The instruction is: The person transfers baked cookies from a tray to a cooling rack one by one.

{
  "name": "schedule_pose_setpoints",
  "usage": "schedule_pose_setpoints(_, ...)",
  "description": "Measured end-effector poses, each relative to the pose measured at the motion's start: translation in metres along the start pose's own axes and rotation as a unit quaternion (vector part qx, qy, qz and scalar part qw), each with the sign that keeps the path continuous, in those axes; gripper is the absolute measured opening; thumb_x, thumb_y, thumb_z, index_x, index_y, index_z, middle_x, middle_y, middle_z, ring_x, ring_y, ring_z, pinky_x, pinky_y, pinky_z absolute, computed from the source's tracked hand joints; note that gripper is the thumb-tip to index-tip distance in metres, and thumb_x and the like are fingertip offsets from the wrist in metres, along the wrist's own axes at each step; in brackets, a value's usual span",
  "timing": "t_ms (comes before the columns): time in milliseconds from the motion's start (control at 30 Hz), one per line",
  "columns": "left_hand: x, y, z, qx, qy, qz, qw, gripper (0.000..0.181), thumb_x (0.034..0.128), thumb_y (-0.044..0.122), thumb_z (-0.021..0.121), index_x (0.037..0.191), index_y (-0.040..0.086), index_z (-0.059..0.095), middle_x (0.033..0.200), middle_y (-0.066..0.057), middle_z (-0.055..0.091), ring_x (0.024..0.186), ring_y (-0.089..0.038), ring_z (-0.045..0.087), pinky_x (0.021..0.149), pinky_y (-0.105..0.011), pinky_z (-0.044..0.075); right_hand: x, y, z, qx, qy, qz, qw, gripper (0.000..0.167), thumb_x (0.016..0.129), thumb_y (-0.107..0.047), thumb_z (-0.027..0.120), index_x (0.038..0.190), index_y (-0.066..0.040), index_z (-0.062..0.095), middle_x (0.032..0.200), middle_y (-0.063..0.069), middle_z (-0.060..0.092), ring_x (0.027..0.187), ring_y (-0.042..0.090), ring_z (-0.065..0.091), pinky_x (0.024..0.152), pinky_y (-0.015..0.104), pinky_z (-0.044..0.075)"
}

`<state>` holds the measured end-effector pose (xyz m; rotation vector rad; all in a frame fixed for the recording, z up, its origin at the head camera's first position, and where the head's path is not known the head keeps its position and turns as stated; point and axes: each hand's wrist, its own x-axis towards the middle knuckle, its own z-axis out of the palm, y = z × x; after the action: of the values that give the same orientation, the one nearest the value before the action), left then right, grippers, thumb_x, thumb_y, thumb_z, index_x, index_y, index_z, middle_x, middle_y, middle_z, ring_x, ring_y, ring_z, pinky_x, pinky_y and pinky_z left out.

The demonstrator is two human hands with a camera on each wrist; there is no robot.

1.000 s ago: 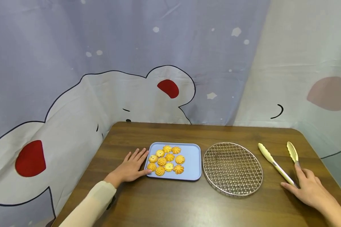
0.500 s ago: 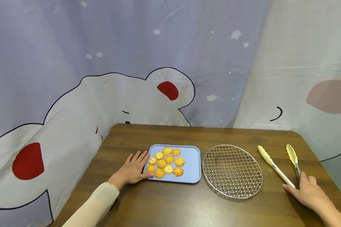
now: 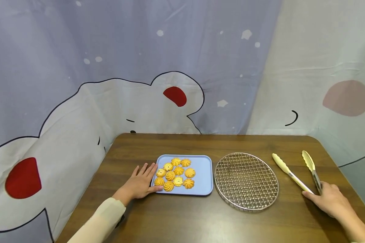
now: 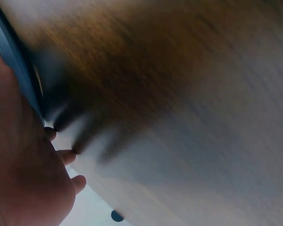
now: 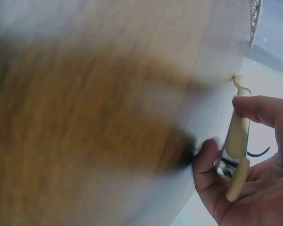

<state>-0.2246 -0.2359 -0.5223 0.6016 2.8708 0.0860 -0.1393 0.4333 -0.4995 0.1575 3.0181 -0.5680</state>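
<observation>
In the blue tray (image 3: 203, 172) sit cookies (image 3: 170, 176), left hand (image 3: 139, 184) splayed against it, right hand (image 3: 331, 200) gripping tongs (image 3: 298, 181).

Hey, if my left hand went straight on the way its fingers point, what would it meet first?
Probably the left rim of the blue tray: your left hand lies right at it, with the cookies just inside. Exact contact and depth are hard to judge here.

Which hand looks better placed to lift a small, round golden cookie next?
Probably the right hand: it grips the open, cream-tipped metal tongs. The left hand, though nearer the golden cookies, rests at the edge of the light-blue rectangular tray.
</observation>
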Motion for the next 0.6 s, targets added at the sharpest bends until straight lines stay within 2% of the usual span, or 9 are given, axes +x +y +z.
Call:
schedule_pose_setpoints(133,-0.001,0.003,-0.004,-0.009,-0.007,0.001,0.9999,0.103,0.0921,0.078,0.042,0.163,0.008,0.016,0.168,-0.012,0.020,0.154,-0.041,0.015,0.121,-0.064,0.009,0.003,0.001,0.000,0.022,0.010,0.008,0.9997,0.060,0.094,-0.038,0.067,0.100,0.020,0.050,0.082,0.028,0.058,0.078,0.045,0.060,0.061,0.055,0.048)
schedule_pose_setpoints(200,-0.002,0.004,-0.005,-0.011,-0.009,0.003,0.9999,0.103,0.0922,0.077,0.043,0.163,0.007,0.017,0.168,-0.013,0.021,0.153,-0.042,0.016,0.120,-0.064,0.009,0.003,0.001,0.001,0.026,0.024,0.016,0.9993,0.060,0.094,-0.042,0.066,0.095,0.016,0.052,0.080,0.025,0.057,0.073,0.041,0.059,0.057,0.052,0.047)
schedule_pose_setpoints(267,-0.002,0.004,-0.005,-0.009,-0.009,0.003,0.9999,0.103,0.0921,0.078,0.043,0.163,0.007,0.017,0.168,-0.012,0.021,0.153,-0.042,0.016,0.121,-0.064,0.009,0.003,0.000,0.000,0.020,0.037,0.024,0.9988,0.068,0.095,-0.049,0.063,0.097,0.017,0.051,0.081,0.028,0.056,0.071,0.042,0.058,0.055,0.052,0.045)
schedule_pose_setpoints(400,-0.002,0.004,-0.005,-0.007,-0.002,0.005,1.0000,0.103,0.0919,0.079,0.042,0.163,0.008,0.017,0.169,-0.012,0.019,0.154,-0.041,0.017,0.121,-0.064,0.009,0.001,-0.004,-0.003,-0.009,0.068,0.032,0.9971,0.089,0.095,-0.062,0.059,0.118,0.023,0.043,0.095,0.037,0.052,0.077,0.056,0.056,0.057,0.059,0.043)
schedule_pose_setpoints(500,-0.002,0.004,-0.005,-0.004,0.005,0.007,1.0000,0.103,0.0920,0.079,0.041,0.163,0.007,0.018,0.169,-0.012,0.018,0.154,-0.041,0.016,0.121,-0.064,0.009,-0.001,-0.009,-0.005,-0.027,0.092,0.013,0.9953,0.095,0.095,-0.062,0.060,0.133,0.021,0.035,0.110,0.042,0.046,0.082,0.064,0.053,0.060,0.063,0.042)
schedule_pose_setpoints(600,-0.002,0.004,-0.005,0.010,0.011,0.012,0.9998,0.102,0.0927,0.078,0.040,0.163,0.007,0.018,0.169,-0.012,0.019,0.154,-0.041,0.017,0.121,-0.063,0.009,-0.003,-0.016,-0.008,-0.042,0.116,-0.010,0.9923,0.091,0.094,-0.060,0.061,0.137,0.016,0.036,0.111,0.039,0.046,0.076,0.061,0.054,0.055,0.060,0.042)
